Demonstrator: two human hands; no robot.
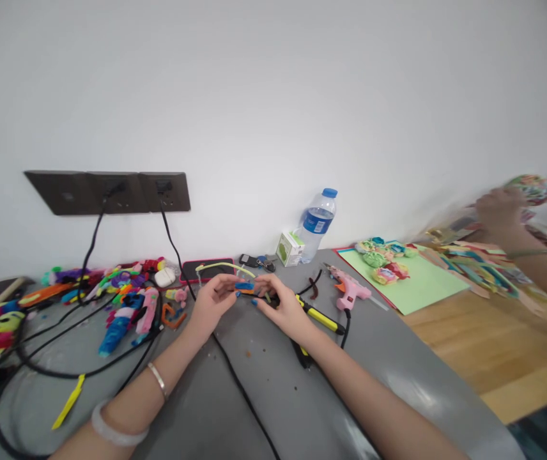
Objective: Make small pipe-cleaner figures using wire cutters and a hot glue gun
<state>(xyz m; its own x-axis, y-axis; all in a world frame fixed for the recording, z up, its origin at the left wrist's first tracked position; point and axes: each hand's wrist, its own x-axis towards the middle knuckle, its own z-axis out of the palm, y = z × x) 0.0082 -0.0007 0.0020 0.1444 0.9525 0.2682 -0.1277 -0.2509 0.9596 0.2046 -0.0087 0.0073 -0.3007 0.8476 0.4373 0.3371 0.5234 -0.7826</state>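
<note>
My left hand (212, 303) and my right hand (280, 306) meet above the grey table (273, 396), both pinching a small blue and orange craft piece (245, 287). A pale yellow-green pipe cleaner (223, 266) arcs up from the piece toward the left. Yellow-handled pliers (320, 317) lie just right of my right hand. A black cable (239, 383) runs beneath my hands toward the table's front.
A heap of colourful pipe cleaners (124, 294) lies at left, below a dark wall socket strip (110, 191). A phone (206, 270), a water bottle (318, 223) and a pink glue gun (350, 289) stand behind. Another person's hand (498, 207) works at far right over green paper (408, 275).
</note>
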